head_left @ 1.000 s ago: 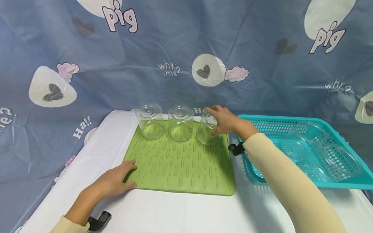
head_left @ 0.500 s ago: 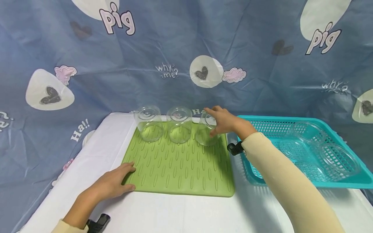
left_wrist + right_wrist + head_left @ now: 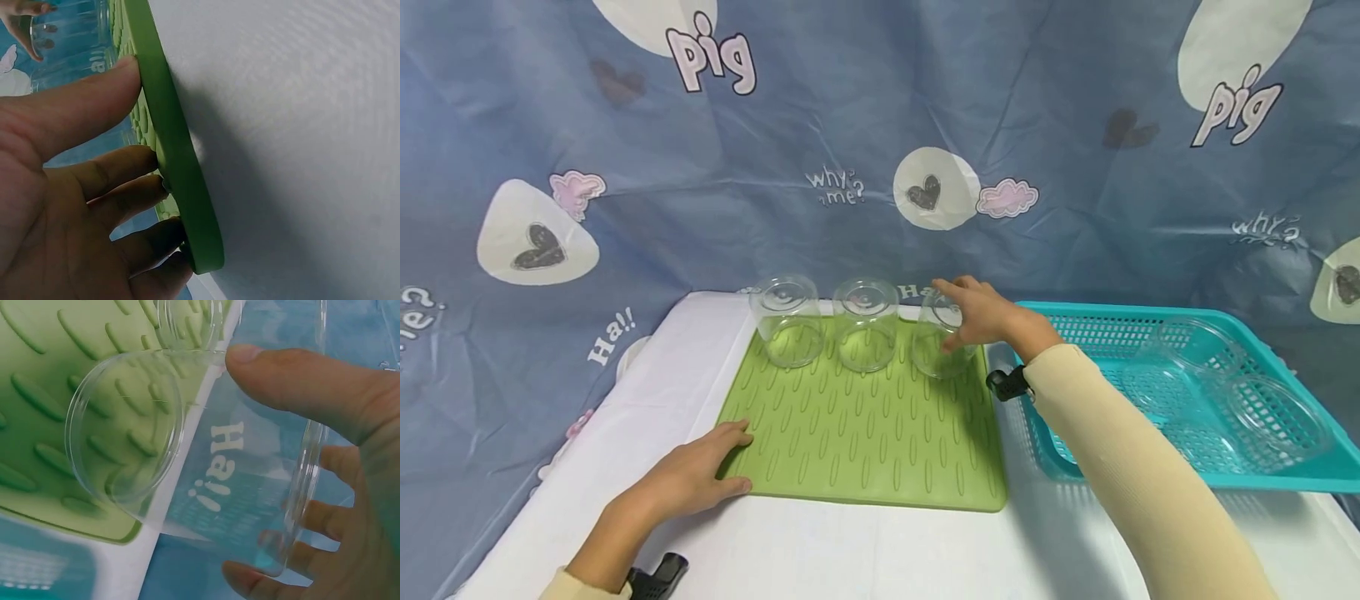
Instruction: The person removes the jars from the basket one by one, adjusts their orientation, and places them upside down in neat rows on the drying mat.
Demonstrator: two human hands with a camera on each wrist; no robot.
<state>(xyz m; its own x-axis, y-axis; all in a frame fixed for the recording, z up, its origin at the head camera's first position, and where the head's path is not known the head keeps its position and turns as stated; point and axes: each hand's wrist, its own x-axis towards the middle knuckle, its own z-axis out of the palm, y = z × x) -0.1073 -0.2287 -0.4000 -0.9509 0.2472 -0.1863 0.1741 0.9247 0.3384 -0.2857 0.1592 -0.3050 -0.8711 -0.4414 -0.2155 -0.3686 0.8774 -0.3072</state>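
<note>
Three clear cups stand upside down in a row along the back of a green ridged mat (image 3: 857, 450): a left cup (image 3: 790, 329), a middle cup (image 3: 867, 329) and a right cup (image 3: 934, 354). My right hand (image 3: 985, 312) holds the right cup. In the right wrist view the thumb lies on one side of this cup (image 3: 231, 425) and the fingers on the other, near its base, with its rim over the mat. My left hand (image 3: 688, 475) rests at the mat's front left corner. In the left wrist view its fingertips and thumb touch the mat's edge (image 3: 181, 150).
A turquoise basket (image 3: 1120, 307) stands to the right of the mat, with clear cups (image 3: 1273, 417) lying in it. White cloth (image 3: 820, 550) covers the table. A blue printed sheet (image 3: 775, 225) hangs behind. My right forearm crosses the basket's near left corner.
The right cup and my right hand have shifted slightly to the right, widening the gap to the middle cup. My left hand stays at the mat's corner. The head view sways a little.
</note>
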